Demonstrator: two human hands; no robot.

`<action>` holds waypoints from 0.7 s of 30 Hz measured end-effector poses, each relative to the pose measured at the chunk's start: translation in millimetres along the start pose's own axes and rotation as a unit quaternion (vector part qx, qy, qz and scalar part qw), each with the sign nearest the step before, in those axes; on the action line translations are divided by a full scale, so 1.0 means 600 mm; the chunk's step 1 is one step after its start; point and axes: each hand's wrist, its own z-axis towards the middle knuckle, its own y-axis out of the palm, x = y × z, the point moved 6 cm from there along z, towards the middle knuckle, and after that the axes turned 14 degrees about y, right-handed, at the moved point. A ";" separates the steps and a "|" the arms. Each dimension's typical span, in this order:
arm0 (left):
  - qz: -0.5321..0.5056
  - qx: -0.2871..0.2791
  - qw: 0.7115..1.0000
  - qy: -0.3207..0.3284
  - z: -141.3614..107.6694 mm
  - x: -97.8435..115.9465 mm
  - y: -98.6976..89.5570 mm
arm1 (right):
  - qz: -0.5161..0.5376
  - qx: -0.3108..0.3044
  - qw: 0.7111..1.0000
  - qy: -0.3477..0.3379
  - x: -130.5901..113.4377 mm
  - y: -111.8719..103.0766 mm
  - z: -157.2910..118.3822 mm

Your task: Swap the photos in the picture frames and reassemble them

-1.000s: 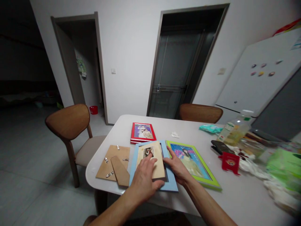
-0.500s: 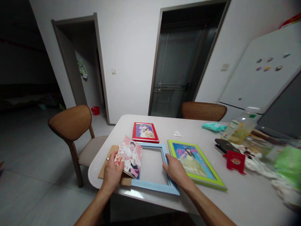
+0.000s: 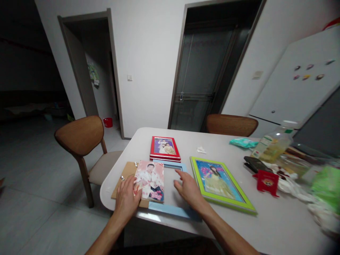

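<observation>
Along the left edge of a pink photo [image 3: 152, 179] rests my left hand [image 3: 126, 196], its thumb on the picture's face and its fingers at the side, gripping it. The photo lies nearly flat across a brown backing board [image 3: 124, 170] with metal clips and the left part of a light-blue picture frame [image 3: 170, 209]. Over the right side of that frame is my right hand [image 3: 190, 191], fingers apart and holding nothing; it hides much of the frame's right bar.
A red-framed picture [image 3: 165, 147] lies behind the blue frame, and a green-framed picture [image 3: 223, 184] to the right. Farther right are a red card-like item [image 3: 267, 182], a black object [image 3: 256, 164], a bottle [image 3: 273, 143] and a teal packet [image 3: 243, 142]. Chairs [image 3: 81, 136] stand around the table.
The photo has moved right and gone from tilted to nearly flat and straight. My right hand has let go of the frame's right bar and shifted left with its fingers spread.
</observation>
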 end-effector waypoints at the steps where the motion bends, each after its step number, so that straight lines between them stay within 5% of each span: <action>1: -0.015 0.004 1.000 0.022 0.001 0.010 0.002 | 0.051 -0.028 0.998 0.018 -0.006 0.013 0.000; 5: -0.078 -0.050 0.990 0.108 -0.001 0.063 0.027 | 0.227 -0.117 0.962 0.102 -0.035 0.069 0.003; 8: -0.100 -0.086 0.984 0.122 0.005 0.088 0.042 | 0.372 -0.135 0.912 0.107 -0.073 0.071 0.003; 12: -0.176 0.023 0.980 0.088 0.043 0.091 0.010 | 0.519 -0.131 0.843 0.056 -0.117 0.026 -0.002; 14: -0.248 0.109 0.962 0.036 0.058 0.085 -0.013 | 0.523 -0.124 0.841 0.060 -0.116 0.013 -0.003; 17: -0.400 0.188 0.893 -0.085 0.061 0.078 -0.010 | 0.490 -0.128 0.849 0.149 -0.079 0.026 -0.005; 21: -0.586 0.171 0.773 -0.173 0.048 0.088 0.050 | 0.558 -0.150 0.790 0.203 -0.029 0.044 -0.006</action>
